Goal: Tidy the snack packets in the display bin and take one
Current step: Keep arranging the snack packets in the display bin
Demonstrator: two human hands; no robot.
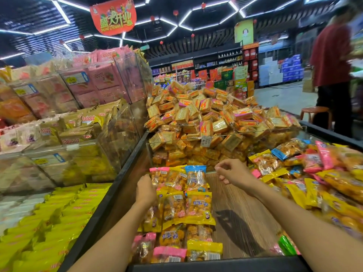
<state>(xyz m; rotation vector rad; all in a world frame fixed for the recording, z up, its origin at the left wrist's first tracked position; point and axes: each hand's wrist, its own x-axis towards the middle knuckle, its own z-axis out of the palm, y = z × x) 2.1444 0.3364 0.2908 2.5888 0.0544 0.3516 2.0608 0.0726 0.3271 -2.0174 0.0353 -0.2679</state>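
The person is working in the tidying stage: neat rows of clear snack packets with pink, yellow and blue headers [182, 201] are lying flat along the nine o'clock side of the dark-rimmed display bin with a wood-grain floor [241, 216]. The left hand [145, 190] is resting against the pink-topped packet at the far corner of the rows [158, 176], fingers curled over its edge, though whether this grip is really holding it I cannot tell. The right hand [232, 174] is hovering above the bare strip of bin floor, its grip loosely curled and holding nothing.

The next move is probably calling for the right hand to be reaching toward three o'clock, where a loose jumble of the same packets [318, 179] is waiting (none of it sorted yet), and bringing one across to extend the rows. Taking a packet is not yet done.

At twelve o'clock a clear plastic divider [225, 137] is holding back a tall heap of small orange cracker packs [206, 114], which could be sliding over if bumped. At nine o'clock, clear boxes of pink and yellow wafer packs [78, 107] are standing outside the bin. At two o'clock a person in a red shirt [332, 61] is standing well apart.
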